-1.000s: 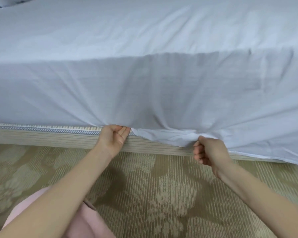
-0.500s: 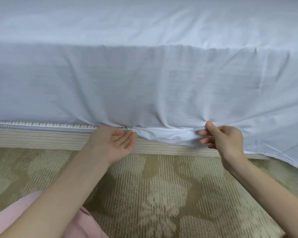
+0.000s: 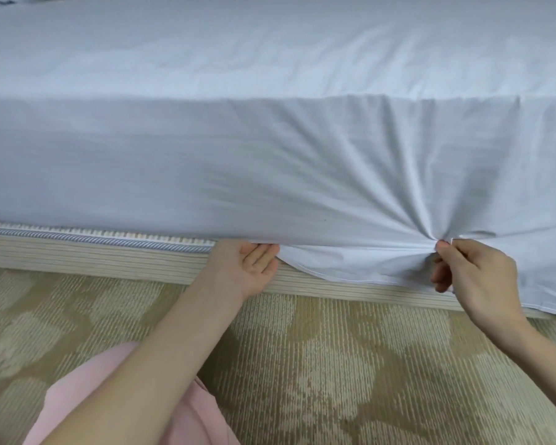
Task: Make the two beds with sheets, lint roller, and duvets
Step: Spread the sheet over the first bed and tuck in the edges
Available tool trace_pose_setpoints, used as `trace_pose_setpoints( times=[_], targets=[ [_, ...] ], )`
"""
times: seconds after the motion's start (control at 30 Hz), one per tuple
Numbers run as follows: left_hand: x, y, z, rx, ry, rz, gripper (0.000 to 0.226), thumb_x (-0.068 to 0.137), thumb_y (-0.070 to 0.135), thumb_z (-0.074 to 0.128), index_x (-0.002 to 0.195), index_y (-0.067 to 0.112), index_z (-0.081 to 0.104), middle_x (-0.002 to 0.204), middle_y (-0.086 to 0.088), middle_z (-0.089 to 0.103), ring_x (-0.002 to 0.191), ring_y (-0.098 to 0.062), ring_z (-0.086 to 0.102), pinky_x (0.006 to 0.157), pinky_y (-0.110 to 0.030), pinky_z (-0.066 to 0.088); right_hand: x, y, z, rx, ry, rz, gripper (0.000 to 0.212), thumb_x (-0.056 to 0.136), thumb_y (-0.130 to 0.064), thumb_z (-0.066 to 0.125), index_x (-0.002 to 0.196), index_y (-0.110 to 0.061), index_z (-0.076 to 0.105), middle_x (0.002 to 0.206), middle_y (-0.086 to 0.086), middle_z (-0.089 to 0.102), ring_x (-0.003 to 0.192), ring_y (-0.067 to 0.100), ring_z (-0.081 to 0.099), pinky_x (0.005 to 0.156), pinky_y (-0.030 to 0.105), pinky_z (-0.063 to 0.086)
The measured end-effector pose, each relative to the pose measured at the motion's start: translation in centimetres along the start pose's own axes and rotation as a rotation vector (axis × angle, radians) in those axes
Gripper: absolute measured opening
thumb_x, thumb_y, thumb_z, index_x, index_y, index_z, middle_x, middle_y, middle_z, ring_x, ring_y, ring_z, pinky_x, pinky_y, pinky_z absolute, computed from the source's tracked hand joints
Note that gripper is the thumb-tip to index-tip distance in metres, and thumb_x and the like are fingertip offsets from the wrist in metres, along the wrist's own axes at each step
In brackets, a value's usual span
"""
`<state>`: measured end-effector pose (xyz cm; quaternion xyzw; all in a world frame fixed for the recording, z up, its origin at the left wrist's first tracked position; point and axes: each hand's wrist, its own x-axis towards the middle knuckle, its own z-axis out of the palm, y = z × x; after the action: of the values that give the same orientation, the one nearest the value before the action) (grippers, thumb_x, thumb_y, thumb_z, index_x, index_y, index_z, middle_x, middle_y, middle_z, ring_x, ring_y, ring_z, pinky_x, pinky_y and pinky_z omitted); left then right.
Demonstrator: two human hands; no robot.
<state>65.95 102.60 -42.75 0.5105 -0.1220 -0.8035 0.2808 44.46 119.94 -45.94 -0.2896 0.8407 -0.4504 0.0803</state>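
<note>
Sheet (image 3: 270, 162) is draped down the mattress side. At the left it is already tucked, so the striped bed base (image 3: 77, 255) is exposed. Where the tuck ends, the left hand (image 3: 247, 264) is laid palm up with fingers straight, apparently to push cloth under. Further right, a gather is pinched tight by the right hand (image 3: 475, 277), seemingly so the hanging hem is kept taut for feeding in.

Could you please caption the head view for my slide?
Palm-up left hand touches the white sheet above the bed base; right hand pinches it taut.
</note>
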Motion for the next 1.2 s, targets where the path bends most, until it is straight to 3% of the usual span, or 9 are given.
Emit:
trace_pose_setpoints(
  times=[0.17, 0.33, 0.4, 0.47, 0.53, 0.77, 0.93, 1.07, 1.2],
  targets=[
    [0.2, 1.7, -0.6, -0.199, 0.01, 0.05, 0.046, 0.103, 0.021, 0.024, 0.132, -0.009, 0.041, 0.137, -0.023, 0.047, 0.128, -0.033, 0.046, 0.109, -0.041, 0.035, -0.2, 0.4, 0.4, 0.07, 0.005, 0.031, 0.035, 0.096, -0.022, 0.048, 0.066, -0.007, 0.06, 0.057, -0.002, 0.065, 0.044, 0.016, 0.059, 0.056, 0.03, 0.045],
    [0.8, 1.1, -0.5, -0.287, -0.051, 0.086, 0.052, 0.101, 0.029, 0.028, 0.133, -0.011, 0.038, 0.138, -0.026, 0.044, 0.129, -0.035, 0.043, 0.111, -0.044, 0.032, -0.4, 0.2, 0.7, 0.684, -0.149, 0.427, 0.022, 0.096, -0.008, 0.046, 0.076, -0.007, 0.055, 0.068, 0.005, 0.068, 0.057, 0.012, 0.069, 0.056, 0.02, 0.055],
    [1.2, 0.8, -0.4, -0.324, -0.085, 0.092, 0.054, 0.101, 0.029, 0.031, 0.136, -0.011, 0.035, 0.14, -0.026, 0.042, 0.132, -0.036, 0.04, 0.113, -0.046, 0.029, 0.1, 0.1, 0.2, 0.957, -0.294, 0.58, 0.009, 0.075, -0.004, 0.069, 0.073, -0.004, 0.06, 0.08, 0.014, 0.068, 0.075, 0.022, 0.073, 0.069, 0.029, 0.058],
    [1.8, 0.5, -0.5, -0.385, -0.146, 0.08, 0.054, 0.1, 0.03, 0.034, 0.136, -0.011, 0.035, 0.141, -0.025, 0.041, 0.134, -0.037, 0.037, 0.114, -0.049, 0.026, 1.0, 0.2, -0.4, 1.109, -0.383, 0.641, 0.039, 0.028, -0.004, 0.088, 0.06, -0.001, 0.066, 0.084, 0.022, 0.068, 0.083, 0.033, 0.071, 0.073, 0.041, 0.058],
    [2.5, 0.3, -0.6, -0.428, -0.212, 0.064, 0.051, 0.1, 0.029, 0.033, 0.132, -0.011, 0.039, 0.138, -0.026, 0.045, 0.133, -0.037, 0.038, 0.114, -0.051, 0.023, 1.9, 0.7, -0.5, 1.164, -0.37, 0.651, 0.052, 0.007, -0.002, 0.087, 0.054, -0.001, 0.065, 0.088, 0.03, 0.064, 0.09, 0.041, 0.068, 0.073, 0.046, 0.058],
    [3.9, 0.1, 0.4, -0.435, -0.346, 0.099, 0.044, 0.101, 0.024, 0.026, 0.122, -0.002, 0.054, 0.121, -0.025, 0.061, 0.116, -0.038, 0.053, 0.1, -0.056, 0.037, 3.7, 1.5, 0.4, 1.358, -0.406, 0.55, 0.044, 0.019, 0.002, 0.08, 0.051, -0.007, 0.051, 0.083, 0.025, 0.063, 0.094, 0.045, 0.066, 0.086, 0.053, 0.051],
    [2.9, 0.4, 1.2, -0.232, -0.214, 0.118, 0.04, 0.1, 0.024, 0.031, 0.123, 0.0, 0.053, 0.123, -0.019, 0.06, 0.115, -0.036, 0.055, 0.101, -0.054, 0.039, 4.4, 1.9, 0.7, 1.307, -0.421, 0.494, 0.063, 0.027, -0.005, 0.08, 0.08, -0.006, 0.046, 0.09, 0.023, 0.047, 0.089, 0.043, 0.066, 0.098, 0.05, 0.045],
    [0.3, 0.2, -1.5, 0.006, -0.167, 0.021, 0.044, 0.099, 0.019, 0.032, 0.132, -0.008, 0.045, 0.13, -0.027, 0.054, 0.123, -0.039, 0.049, 0.103, -0.051, 0.035, 4.1, 1.2, -0.1, 1.282, -0.476, 0.477, 0.024, 0.037, -0.001, 0.067, 0.054, -0.007, 0.052, 0.07, 0.021, 0.063, 0.084, 0.044, 0.067, 0.09, 0.056, 0.046],
    [-0.4, -1.4, -0.9, 0.025, -0.349, -0.101, 0.045, 0.094, 0.016, 0.036, 0.126, -0.014, 0.048, 0.12, -0.031, 0.06, 0.117, -0.039, 0.055, 0.1, -0.046, 0.039, 4.3, 1.5, -0.5, 1.417, -0.517, 0.546, 0.075, 0.038, 0.004, 0.072, 0.101, -0.015, 0.038, 0.129, 0.035, 0.047, 0.109, 0.058, 0.052, 0.091, 0.065, 0.043]
  ],
)
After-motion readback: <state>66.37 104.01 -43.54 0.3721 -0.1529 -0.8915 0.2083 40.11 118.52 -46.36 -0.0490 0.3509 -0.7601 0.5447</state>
